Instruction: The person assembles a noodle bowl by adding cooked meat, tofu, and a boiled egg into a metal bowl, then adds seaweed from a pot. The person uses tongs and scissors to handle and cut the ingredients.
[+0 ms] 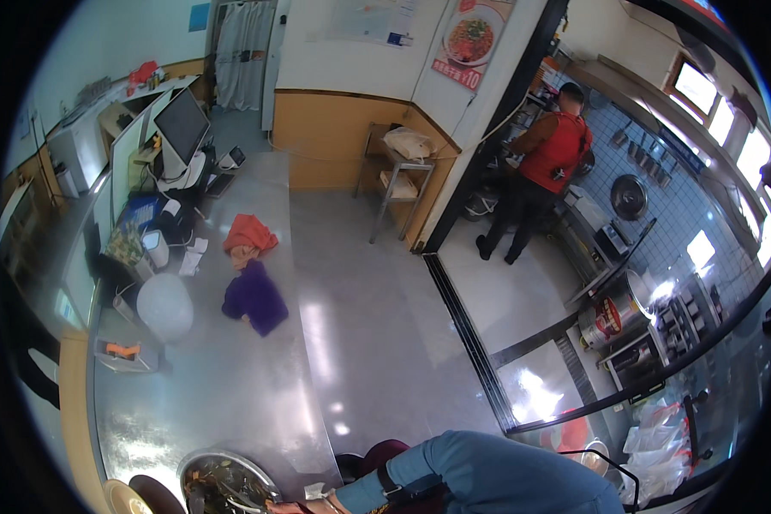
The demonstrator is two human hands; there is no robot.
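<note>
From the lower right my right arm reaches in, wearing a blue sleeve with a dark strap near the wrist. At the bottom edge, my right hand (324, 505) is beside the rim of a round metal basin (265, 474). Only part of the hand shows, and its fingers are cut off by the frame. Dark, glossy contents that I cannot make out lie in the basin. Close to the hand is a small white piece (315, 491), too small to name. My left hand is out of view. Further along the metal counter (223, 377) lie a purple cloth (259, 300) and an orange-red cloth (250, 233).
A monitor (182, 127), a white rounded object (164, 307) and a small bin (127, 358) line the counter's left side. Brown bowls (127, 497) sit beside the basin. A metal rack (396, 176) stands by the wall. In the kitchen at right, a person (552, 154) faces away.
</note>
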